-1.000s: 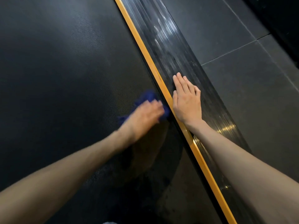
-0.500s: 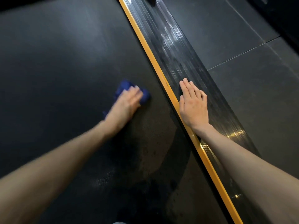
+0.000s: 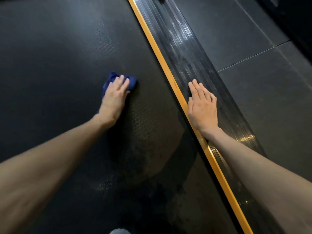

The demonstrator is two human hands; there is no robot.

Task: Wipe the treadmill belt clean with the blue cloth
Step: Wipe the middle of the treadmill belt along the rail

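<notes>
Treadmill belt (image 3: 67, 48), dark and textured, under the blue cloth (image 3: 131, 81).
Left hand (image 3: 114, 98) presses the cloth flat; right hand (image 3: 202, 107) lies open-palmed on the glossy side rail (image 3: 184, 48) beside grey floor tiles (image 3: 270, 90).

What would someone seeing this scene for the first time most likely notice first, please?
Probably the blue cloth, the one vivid patch on the dark treadmill belt, pressed flat under the left hand near the centre. Next comes the orange stripe running diagonally along the belt's right edge. Just beyond it, the right hand lies flat, fingers together, on the glossy ribbed side rail.
</notes>
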